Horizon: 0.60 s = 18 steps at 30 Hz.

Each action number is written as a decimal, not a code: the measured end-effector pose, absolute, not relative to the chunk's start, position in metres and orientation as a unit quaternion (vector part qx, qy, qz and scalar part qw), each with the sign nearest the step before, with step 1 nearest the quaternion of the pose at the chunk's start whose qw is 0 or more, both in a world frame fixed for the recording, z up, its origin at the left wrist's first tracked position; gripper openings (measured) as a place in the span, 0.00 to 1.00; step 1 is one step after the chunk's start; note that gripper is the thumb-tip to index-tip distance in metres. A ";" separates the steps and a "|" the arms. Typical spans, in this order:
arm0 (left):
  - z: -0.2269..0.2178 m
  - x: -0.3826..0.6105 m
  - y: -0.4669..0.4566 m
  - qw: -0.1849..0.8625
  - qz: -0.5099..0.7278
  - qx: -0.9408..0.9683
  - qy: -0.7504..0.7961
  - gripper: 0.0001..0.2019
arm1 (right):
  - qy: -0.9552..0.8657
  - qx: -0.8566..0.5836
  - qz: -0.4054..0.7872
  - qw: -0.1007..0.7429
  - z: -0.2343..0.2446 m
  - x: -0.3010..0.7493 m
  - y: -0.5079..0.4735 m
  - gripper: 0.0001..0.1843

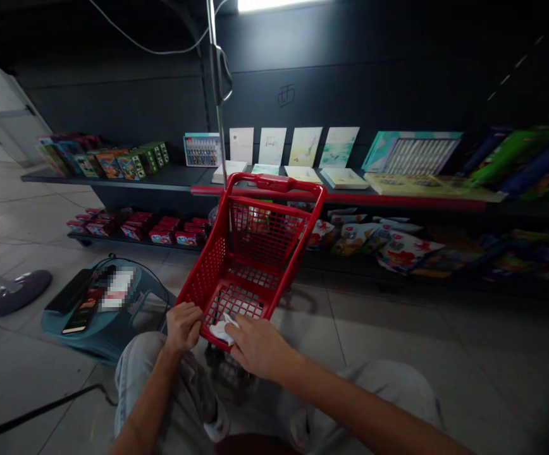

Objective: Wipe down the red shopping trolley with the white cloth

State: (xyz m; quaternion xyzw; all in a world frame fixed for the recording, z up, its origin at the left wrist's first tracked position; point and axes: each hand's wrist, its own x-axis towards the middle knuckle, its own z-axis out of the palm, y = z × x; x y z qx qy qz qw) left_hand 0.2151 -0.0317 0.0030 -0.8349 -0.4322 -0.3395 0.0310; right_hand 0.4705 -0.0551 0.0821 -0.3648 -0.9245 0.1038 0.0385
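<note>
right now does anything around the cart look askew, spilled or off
I see no spill. The snack bags low to the right of the red cart lie at jumbled angles, unlike the upright booklets on the shelf above. A white cable also sags untidily across the top left.

Well beyond my right hand [259, 344], the dark panel [374, 88] bears a mark [286, 95] resembling 西. I can read nothing else clearly.
</note>
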 end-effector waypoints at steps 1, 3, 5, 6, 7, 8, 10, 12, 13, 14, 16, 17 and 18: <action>0.002 0.213 -0.026 0.024 -0.343 -0.838 -0.424 0.16 | -0.924 -0.366 0.099 0.046 0.083 0.475 -0.050 0.13; -0.001 0.210 -0.015 0.009 -0.350 -0.841 -0.413 0.16 | -0.923 -0.372 0.078 0.057 0.086 0.486 -0.038 0.13; -0.001 0.207 -0.006 -0.008 -0.352 -0.843 -0.406 0.16 | -0.921 -0.381 0.045 0.060 0.090 0.502 -0.022 0.14; 0.000 0.206 -0.002 -0.016 -0.350 -0.844 -0.405 0.16 | -0.920 -0.387 0.028 0.060 0.093 0.511 -0.014 0.15; 0.001 0.205 0.002 -0.022 -0.350 -0.845 -0.404 0.16 | -0.916 -0.396 0.012 0.060 0.096 0.521 -0.004 0.16; 0.002 0.203 0.005 -0.028 -0.351 -0.845 -0.402 0.16 | -0.912 -0.406 0.000 0.058 0.099 0.531 0.005 0.17; 0.006 0.199 0.013 -0.038 -0.353 -0.842 -0.405 0.16 | -0.899 -0.434 -0.013 0.053 0.104 0.550 0.023 0.17; 0.013 0.196 0.020 -0.053 -0.350 -0.834 -0.423 0.16 | -0.883 -0.466 -0.013 0.045 0.105 0.563 0.037 0.18; 0.016 0.195 0.023 -0.064 -0.347 -0.826 -0.438 0.15 | -0.875 -0.481 -0.010 0.043 0.105 0.567 0.041 0.18; 0.021 0.196 0.024 -0.072 -0.346 -0.814 -0.461 0.14 | -0.868 -0.495 -0.008 0.043 0.104 0.568 0.043 0.19; 0.032 0.204 0.020 -0.077 -0.334 -0.786 -0.514 0.12 | -0.855 -0.516 -0.003 0.047 0.101 0.565 0.043 0.19; 0.038 0.212 0.014 -0.071 -0.324 -0.774 -0.540 0.11 | -0.851 -0.523 -0.003 0.049 0.099 0.562 0.041 0.19; 0.043 0.224 0.005 -0.061 -0.305 -0.769 -0.558 0.11 | -0.848 -0.527 -0.002 0.051 0.097 0.558 0.037 0.19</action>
